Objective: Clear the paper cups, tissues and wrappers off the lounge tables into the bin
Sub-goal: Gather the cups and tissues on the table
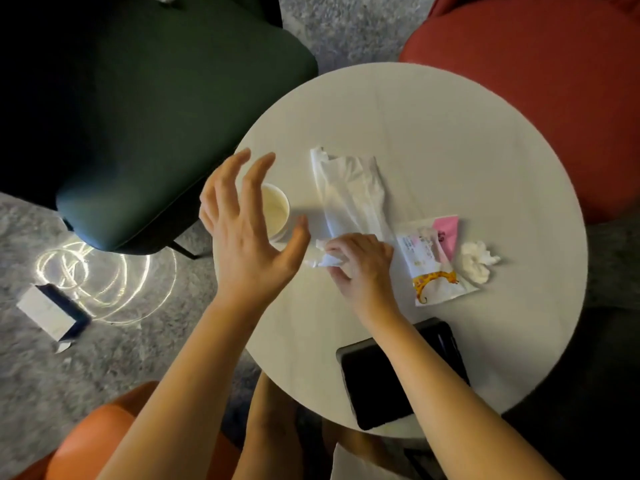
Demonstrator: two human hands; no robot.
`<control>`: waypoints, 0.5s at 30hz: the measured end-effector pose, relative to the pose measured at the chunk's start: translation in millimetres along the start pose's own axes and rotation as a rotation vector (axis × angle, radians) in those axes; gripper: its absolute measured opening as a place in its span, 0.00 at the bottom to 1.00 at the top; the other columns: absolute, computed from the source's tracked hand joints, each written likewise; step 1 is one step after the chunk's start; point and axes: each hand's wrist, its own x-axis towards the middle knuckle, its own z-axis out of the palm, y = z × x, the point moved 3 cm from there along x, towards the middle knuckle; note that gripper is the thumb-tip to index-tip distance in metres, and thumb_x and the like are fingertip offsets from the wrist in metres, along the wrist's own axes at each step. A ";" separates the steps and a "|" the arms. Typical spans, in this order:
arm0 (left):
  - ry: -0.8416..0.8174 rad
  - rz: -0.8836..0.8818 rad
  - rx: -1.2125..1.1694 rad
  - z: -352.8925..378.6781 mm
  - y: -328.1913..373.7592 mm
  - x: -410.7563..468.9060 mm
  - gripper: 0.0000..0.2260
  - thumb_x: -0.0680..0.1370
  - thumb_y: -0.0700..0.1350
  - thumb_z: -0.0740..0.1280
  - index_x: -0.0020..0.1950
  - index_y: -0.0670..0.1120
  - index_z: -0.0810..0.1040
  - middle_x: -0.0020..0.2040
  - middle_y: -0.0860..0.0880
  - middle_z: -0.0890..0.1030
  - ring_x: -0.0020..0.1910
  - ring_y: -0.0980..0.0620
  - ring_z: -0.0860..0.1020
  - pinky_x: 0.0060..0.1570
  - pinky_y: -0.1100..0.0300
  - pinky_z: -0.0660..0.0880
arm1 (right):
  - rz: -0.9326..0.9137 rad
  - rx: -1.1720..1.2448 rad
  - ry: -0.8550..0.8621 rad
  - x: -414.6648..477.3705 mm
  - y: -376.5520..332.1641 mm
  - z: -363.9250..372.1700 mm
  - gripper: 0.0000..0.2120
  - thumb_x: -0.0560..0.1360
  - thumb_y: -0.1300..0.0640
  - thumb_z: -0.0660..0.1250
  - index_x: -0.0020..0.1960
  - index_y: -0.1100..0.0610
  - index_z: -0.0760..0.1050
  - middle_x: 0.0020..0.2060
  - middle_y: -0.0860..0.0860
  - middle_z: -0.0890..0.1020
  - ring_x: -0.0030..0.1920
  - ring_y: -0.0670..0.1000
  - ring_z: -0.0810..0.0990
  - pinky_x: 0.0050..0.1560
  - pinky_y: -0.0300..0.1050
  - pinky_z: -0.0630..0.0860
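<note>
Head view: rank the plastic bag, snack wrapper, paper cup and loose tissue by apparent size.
1. plastic bag
2. snack wrapper
3. paper cup and loose tissue look alike; left hand partly hides the cup.

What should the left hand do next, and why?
Probably lower the left hand and close its grip round the paper cup: its spread fingers hover over it, while the right hand holds a crumpled tissue.

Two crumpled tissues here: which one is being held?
The held tissue, pinched in the right hand near the paper cup. The loose tissue lies untouched to the right of the printed wrapper.
</note>
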 end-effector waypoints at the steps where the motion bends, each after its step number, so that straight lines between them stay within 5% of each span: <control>1: -0.007 0.018 -0.013 1.0 6.5 1.5 0.26 0.73 0.53 0.62 0.67 0.41 0.69 0.67 0.39 0.68 0.67 0.44 0.62 0.66 0.50 0.58 | 0.025 0.021 0.036 6.3 1.8 -8.2 0.16 0.60 0.68 0.74 0.46 0.58 0.78 0.43 0.49 0.81 0.43 0.55 0.80 0.44 0.42 0.58; 4: -0.054 0.073 -0.051 8.3 22.0 5.7 0.26 0.73 0.53 0.61 0.66 0.40 0.70 0.65 0.40 0.70 0.65 0.47 0.63 0.64 0.55 0.58 | 0.151 0.143 0.119 27.0 11.0 -26.8 0.14 0.65 0.69 0.72 0.49 0.64 0.76 0.44 0.53 0.81 0.43 0.57 0.80 0.51 0.44 0.65; 7: -0.115 0.102 -0.099 21.7 26.5 6.6 0.25 0.73 0.52 0.62 0.65 0.39 0.71 0.64 0.41 0.71 0.64 0.48 0.66 0.65 0.60 0.58 | 0.162 0.171 0.117 45.9 20.3 -29.2 0.10 0.65 0.66 0.74 0.45 0.67 0.78 0.49 0.58 0.81 0.49 0.60 0.80 0.52 0.56 0.73; 10: -0.165 0.101 -0.134 36.3 23.4 5.8 0.25 0.73 0.52 0.62 0.65 0.39 0.71 0.63 0.41 0.72 0.64 0.48 0.66 0.64 0.55 0.62 | 0.224 0.005 -0.035 53.2 35.7 -14.8 0.09 0.66 0.61 0.73 0.44 0.64 0.79 0.61 0.57 0.76 0.60 0.57 0.75 0.56 0.51 0.68; 15: -0.268 0.095 -0.135 57.5 17.1 4.2 0.25 0.74 0.54 0.62 0.65 0.40 0.71 0.63 0.43 0.73 0.64 0.48 0.67 0.62 0.62 0.61 | 0.297 0.105 -0.085 43.9 47.5 -4.0 0.08 0.64 0.69 0.71 0.43 0.66 0.78 0.43 0.58 0.80 0.47 0.59 0.77 0.49 0.55 0.73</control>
